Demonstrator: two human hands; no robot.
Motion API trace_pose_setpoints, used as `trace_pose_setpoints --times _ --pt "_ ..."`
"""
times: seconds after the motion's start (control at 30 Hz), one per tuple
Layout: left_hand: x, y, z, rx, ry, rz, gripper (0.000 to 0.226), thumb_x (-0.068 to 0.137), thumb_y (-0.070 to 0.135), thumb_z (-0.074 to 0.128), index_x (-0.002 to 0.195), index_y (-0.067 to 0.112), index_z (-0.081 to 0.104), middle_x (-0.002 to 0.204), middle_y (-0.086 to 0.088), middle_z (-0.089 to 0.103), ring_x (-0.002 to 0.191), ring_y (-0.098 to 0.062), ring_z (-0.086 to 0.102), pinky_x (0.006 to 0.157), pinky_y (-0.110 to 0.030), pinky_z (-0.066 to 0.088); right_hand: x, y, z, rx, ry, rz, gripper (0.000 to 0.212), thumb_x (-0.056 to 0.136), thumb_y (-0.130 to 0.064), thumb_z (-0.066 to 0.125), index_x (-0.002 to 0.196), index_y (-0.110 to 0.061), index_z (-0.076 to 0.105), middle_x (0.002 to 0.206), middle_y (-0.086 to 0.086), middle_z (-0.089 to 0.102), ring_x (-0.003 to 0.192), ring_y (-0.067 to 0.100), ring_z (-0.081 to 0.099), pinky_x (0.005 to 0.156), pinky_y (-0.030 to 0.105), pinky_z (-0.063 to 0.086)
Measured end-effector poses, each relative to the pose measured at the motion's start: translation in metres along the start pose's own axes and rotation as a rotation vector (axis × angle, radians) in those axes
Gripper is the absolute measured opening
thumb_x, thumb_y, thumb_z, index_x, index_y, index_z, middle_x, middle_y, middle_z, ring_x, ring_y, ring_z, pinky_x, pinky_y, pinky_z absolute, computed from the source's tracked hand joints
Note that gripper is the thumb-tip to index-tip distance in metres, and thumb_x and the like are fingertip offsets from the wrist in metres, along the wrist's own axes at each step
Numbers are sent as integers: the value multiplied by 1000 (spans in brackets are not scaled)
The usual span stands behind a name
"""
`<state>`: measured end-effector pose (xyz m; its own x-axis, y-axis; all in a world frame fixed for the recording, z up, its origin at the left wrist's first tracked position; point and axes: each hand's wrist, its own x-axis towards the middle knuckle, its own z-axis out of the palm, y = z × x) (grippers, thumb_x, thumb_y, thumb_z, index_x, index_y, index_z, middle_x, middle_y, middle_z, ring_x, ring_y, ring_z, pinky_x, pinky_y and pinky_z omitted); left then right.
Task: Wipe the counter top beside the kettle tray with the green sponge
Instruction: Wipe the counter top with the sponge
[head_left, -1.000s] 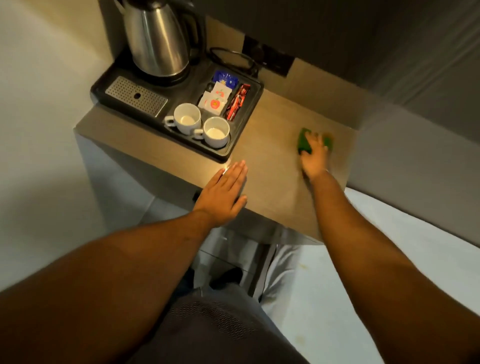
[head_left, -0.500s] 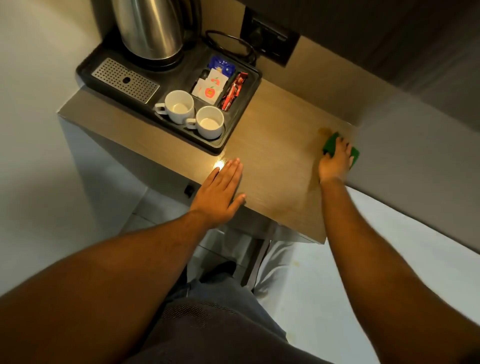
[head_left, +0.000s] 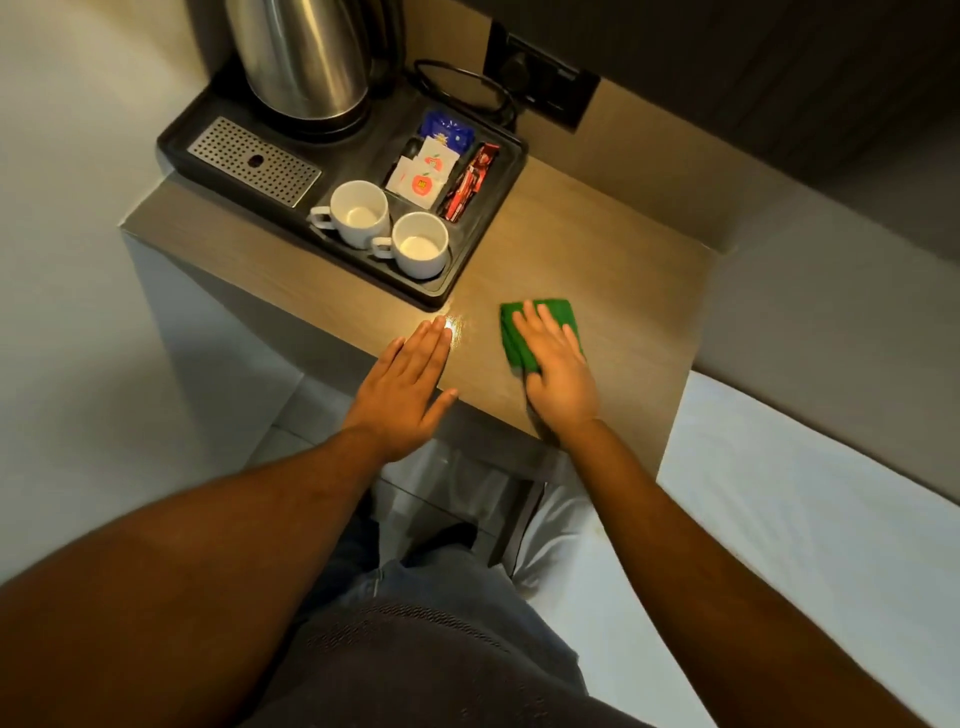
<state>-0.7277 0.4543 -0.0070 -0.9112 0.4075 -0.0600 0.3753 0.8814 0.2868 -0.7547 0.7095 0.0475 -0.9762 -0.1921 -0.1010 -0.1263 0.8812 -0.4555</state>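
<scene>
The green sponge (head_left: 558, 313) lies flat on the wooden counter top (head_left: 613, 270), near its front edge and just right of the black kettle tray (head_left: 478, 244). My right hand (head_left: 558, 371) presses down on the sponge, palm flat, covering its near half. My left hand (head_left: 408, 387) rests flat and open on the counter's front edge, below the tray's near corner, holding nothing. A steel kettle (head_left: 304, 57) stands at the back of the tray.
Two white cups (head_left: 387, 228) and sachets (head_left: 428, 169) sit in the tray, beside a metal drip grate (head_left: 254, 161). A black cord (head_left: 467, 91) runs to a wall socket (head_left: 540, 85). A white bed (head_left: 805, 519) borders the counter's right side; a wall rises behind.
My right hand slid the sponge from the far right edge of the counter toward the front and left, close to the tray's corner. My left hand stayed planted.
</scene>
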Motion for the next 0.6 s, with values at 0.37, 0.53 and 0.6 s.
trace_pose_setpoints --times 0.37,0.53,0.6 --pt "1 -2 -6 -40 -50 -61 80 113 58 20 175 15 -5 186 -3 -6 172 -18 -7 140 -46 6 120 31 -47 60 195 514 69 103 -12 51 168 -23 32 179 2 23 166 29 17 138 44 10" --pt "1 -16 -14 -125 -45 -35 76 109 36 30 175 12 0 186 -7 -1 172 -19 -4 140 -48 8 9 -58 35 21 54 6 87 86 2 57 166 -24 35 177 1 29 167 22 19 136 47 7" --pt "-1 -20 -17 -110 -68 -36 81 104 32 33 175 11 0 186 -9 -1 172 -21 -4 140 -48 7 -58 -50 51 -22 28 -28 96 80 2 61 166 -27 32 177 -2 29 167 19 18 134 46 6"
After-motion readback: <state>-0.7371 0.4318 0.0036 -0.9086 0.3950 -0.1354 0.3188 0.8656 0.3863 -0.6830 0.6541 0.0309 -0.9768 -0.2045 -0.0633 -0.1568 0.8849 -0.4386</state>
